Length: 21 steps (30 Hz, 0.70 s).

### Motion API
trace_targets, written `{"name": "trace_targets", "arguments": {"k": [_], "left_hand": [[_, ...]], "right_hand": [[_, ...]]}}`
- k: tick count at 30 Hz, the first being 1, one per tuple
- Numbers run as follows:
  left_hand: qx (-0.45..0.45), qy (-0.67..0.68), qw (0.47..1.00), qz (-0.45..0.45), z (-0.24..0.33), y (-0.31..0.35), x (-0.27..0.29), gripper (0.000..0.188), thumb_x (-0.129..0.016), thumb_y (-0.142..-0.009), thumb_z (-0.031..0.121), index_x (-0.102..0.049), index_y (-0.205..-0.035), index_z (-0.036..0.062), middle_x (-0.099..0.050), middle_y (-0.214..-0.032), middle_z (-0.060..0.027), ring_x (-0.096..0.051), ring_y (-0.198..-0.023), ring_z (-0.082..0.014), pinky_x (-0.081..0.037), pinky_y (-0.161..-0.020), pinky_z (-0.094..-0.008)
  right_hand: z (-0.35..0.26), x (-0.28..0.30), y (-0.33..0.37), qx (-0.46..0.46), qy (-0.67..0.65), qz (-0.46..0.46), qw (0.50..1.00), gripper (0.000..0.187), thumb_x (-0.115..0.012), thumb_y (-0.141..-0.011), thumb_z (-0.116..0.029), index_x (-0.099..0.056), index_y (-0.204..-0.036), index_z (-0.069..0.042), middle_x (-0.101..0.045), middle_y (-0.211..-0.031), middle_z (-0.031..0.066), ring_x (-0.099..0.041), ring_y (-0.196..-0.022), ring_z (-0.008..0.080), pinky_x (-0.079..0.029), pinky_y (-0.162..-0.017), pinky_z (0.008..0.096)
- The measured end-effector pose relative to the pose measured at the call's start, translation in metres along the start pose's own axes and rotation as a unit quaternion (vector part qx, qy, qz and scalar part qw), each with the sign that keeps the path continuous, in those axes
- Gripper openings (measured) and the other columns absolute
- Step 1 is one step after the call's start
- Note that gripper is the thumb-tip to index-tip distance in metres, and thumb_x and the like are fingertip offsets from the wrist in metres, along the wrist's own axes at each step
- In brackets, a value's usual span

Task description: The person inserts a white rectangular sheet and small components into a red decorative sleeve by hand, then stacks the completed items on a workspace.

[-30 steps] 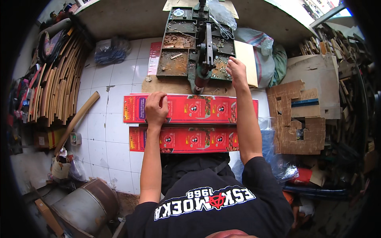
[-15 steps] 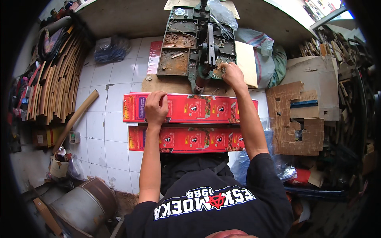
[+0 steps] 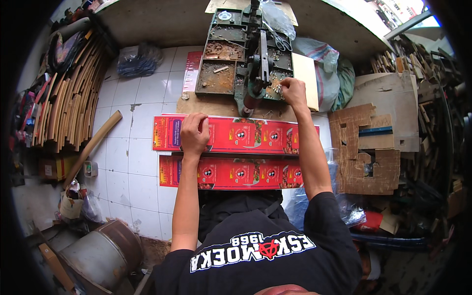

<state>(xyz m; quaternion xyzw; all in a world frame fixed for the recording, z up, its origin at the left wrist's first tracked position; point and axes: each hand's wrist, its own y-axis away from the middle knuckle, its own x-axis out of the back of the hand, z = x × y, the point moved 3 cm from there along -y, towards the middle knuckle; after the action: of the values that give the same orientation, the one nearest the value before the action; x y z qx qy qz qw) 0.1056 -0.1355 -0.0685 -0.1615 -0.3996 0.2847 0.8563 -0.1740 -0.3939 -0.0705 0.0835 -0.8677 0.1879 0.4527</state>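
Observation:
My left hand [image 3: 194,132] rests on the left part of the farther red printed cardboard strip [image 3: 223,135], its fingers curled. What those fingers hold, if anything, is hidden. A second red printed strip [image 3: 231,172] lies nearer to me, under my left forearm. Over the near right compartment of the dark metal tray [image 3: 215,92] is my right hand [image 3: 293,92], fingers pinched together beside small shiny metal pieces [image 3: 277,89]. Anything in that pinch is too small to make out. Between my hands stands a dark metal hand press [image 3: 263,61], its rounded nose just beyond the farther strip.
Scissors [image 3: 281,42] and a clear plastic bag [image 3: 278,19] lie at the tray's far right. Beside it are a cardboard sheet [image 3: 306,81] and a pale sack [image 3: 322,66]. Stacked cardboard [image 3: 73,101] stands left, near a cardboard tube [image 3: 93,147]. Cut cardboard [image 3: 388,182] lies right.
My right hand has shifted slightly right and nearer to me, uncovering more of the small metal pieces. My left hand and the red strips have stayed in place.

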Motion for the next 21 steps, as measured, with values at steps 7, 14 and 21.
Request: {"name": "trace_targets", "arguments": {"k": [7,14,21], "left_hand": [[0.009,0.001,1.0,0.003,-0.003,0.002,-0.001,0.01,-0.067,-0.086,0.008,-0.068,-0.095,0.0053,-0.07,-0.1,-0.0104,-0.065,-0.098,-0.0315,-0.05,-0.09,-0.0408],[0.011,0.004,1.0,0.001,-0.002,0.001,-0.001,0.01,-0.067,-0.086,0.008,-0.069,-0.095,0.0056,-0.07,-0.1,-0.0103,-0.065,-0.098,-0.0311,-0.051,-0.09,-0.0407],[0.011,0.006,1.0,0.002,-0.003,0.002,-0.001,0.01,-0.066,-0.086,0.008,-0.068,-0.095,0.0053,-0.07,-0.101,-0.0107,-0.065,-0.098,-0.0316,-0.051,-0.089,-0.0409]], "right_hand": [[0.008,0.008,0.009,-0.102,-0.126,0.032,0.986,0.016,-0.071,-0.083,-0.011,-0.079,-0.095,-0.004,-0.077,-0.086,0.014,-0.075,-0.079,0.0205,-0.058,-0.078,0.0321],[0.007,0.006,0.011,-0.137,-0.182,0.048,0.972,0.017,-0.073,-0.085,-0.01,-0.077,-0.1,-0.001,-0.076,-0.083,0.0082,-0.07,-0.071,0.0112,-0.056,-0.068,0.0264],[-0.001,0.008,0.013,-0.156,-0.257,0.05,0.952,0.017,-0.073,-0.087,-0.01,-0.075,-0.1,0.002,-0.074,-0.082,0.0076,-0.067,-0.068,0.0104,-0.055,-0.065,0.0251]]}}
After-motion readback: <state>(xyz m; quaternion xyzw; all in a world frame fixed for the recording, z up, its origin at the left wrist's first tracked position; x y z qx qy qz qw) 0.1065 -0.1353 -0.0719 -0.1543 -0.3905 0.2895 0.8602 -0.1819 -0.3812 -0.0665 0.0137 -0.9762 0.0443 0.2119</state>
